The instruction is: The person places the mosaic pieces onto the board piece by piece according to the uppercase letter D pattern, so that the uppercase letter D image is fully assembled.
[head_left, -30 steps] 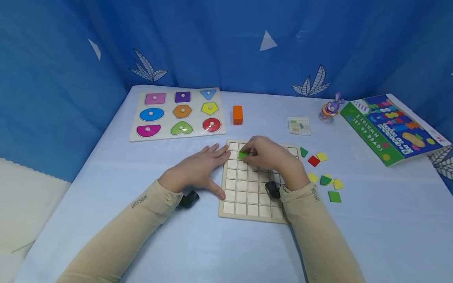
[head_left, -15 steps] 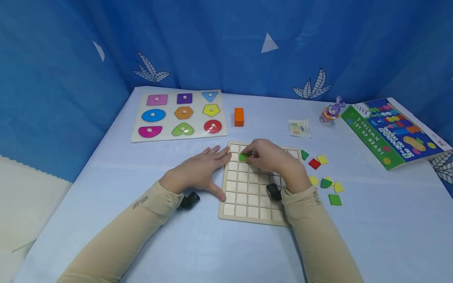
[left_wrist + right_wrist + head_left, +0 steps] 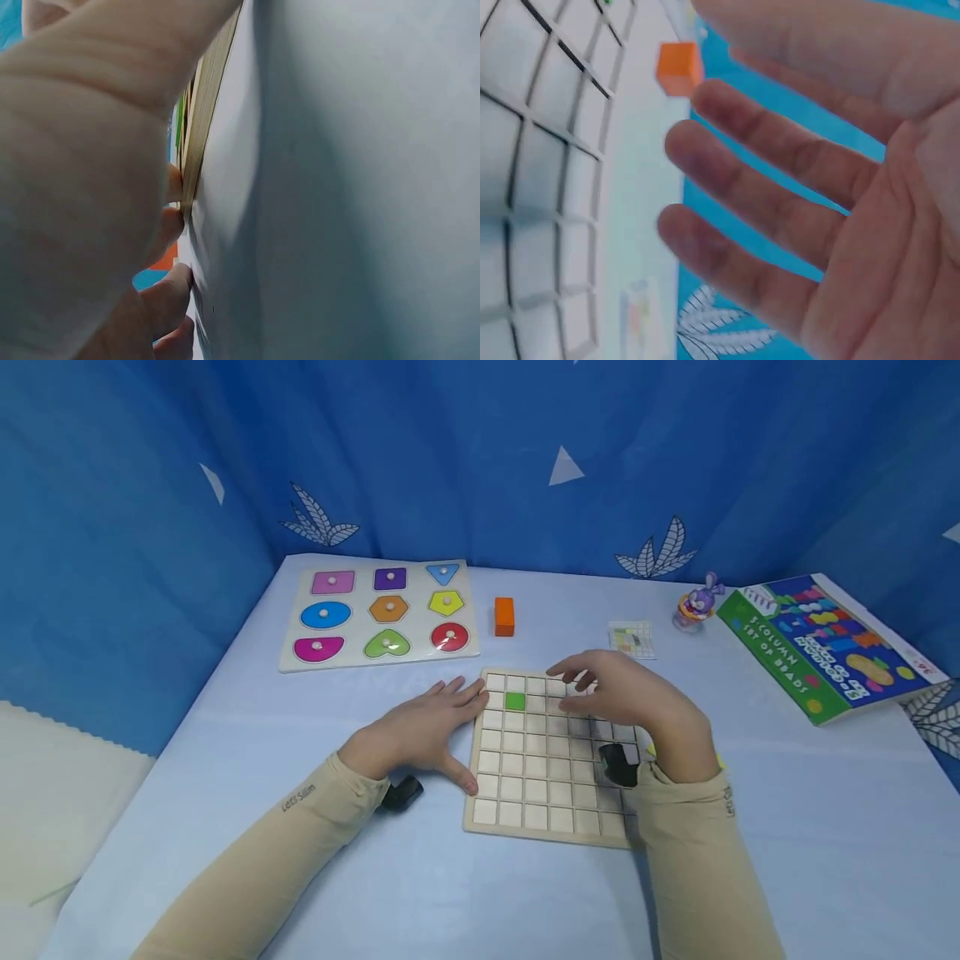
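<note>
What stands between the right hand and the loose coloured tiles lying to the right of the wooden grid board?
Nothing visible does. The right hand hovers open over the wooden grid board; its own wrist covers most of the loose coloured tiles there.

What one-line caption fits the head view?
Left hand steadies the grid board, one green tile in it; right hand hovers open above.
</note>
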Tool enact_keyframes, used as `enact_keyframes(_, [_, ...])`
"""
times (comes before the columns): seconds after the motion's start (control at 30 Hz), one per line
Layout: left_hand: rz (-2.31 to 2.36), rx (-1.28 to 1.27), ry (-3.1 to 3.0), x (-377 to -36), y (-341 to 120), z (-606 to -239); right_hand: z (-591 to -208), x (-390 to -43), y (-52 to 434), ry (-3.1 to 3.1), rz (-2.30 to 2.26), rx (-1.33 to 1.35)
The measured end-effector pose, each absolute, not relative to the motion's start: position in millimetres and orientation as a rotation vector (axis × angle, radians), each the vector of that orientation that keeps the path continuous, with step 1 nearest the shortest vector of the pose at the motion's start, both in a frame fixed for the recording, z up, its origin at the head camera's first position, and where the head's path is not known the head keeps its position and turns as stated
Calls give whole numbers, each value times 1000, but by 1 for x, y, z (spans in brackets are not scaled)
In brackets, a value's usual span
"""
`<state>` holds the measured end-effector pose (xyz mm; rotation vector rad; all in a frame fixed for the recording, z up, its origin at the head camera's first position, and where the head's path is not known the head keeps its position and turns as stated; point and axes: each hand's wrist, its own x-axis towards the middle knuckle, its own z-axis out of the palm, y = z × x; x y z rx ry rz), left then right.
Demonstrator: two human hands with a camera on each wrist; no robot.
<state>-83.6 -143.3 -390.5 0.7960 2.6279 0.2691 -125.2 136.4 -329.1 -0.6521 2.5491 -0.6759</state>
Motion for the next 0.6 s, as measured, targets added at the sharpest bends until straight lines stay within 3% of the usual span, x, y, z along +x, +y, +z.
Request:
enact_keyframes(0.3, [298, 791, 2626, -83, -144, -392, -313, -97, 197, 2529, -540, -540])
enact_keyframes(0.6, [292, 788, 2628, -84, -145, -394, -335, -76, 262, 2454, -439, -359])
